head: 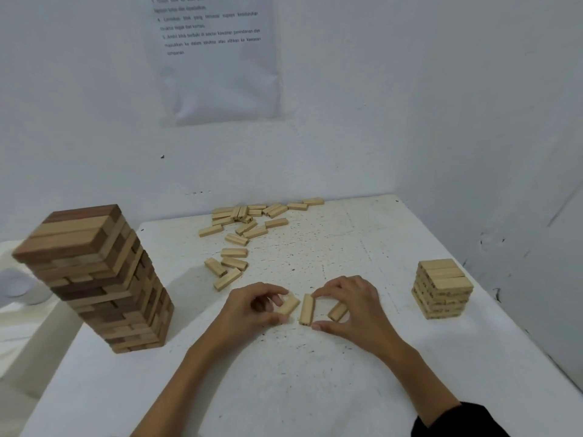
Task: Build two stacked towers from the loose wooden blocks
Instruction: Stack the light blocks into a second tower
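Three pale wooden blocks lie side by side on the white table [284,389] in front of me. My left hand [252,305] pinches the left block [288,305] between thumb and fingers. The middle block [306,309] lies between my hands. My right hand [353,307] curls over the right block [337,311], its fingertip and thumb at the ends of the middle block. A short tower of pale blocks [443,288] stands at the right. Several loose blocks [243,228] are scattered at the back of the table.
A tall tower of larger brown and tan blocks [94,279] stands at the table's left edge. White walls close the back and right sides, with a printed sheet [217,55] on the back wall. A white round object [19,287] sits off the table at left.
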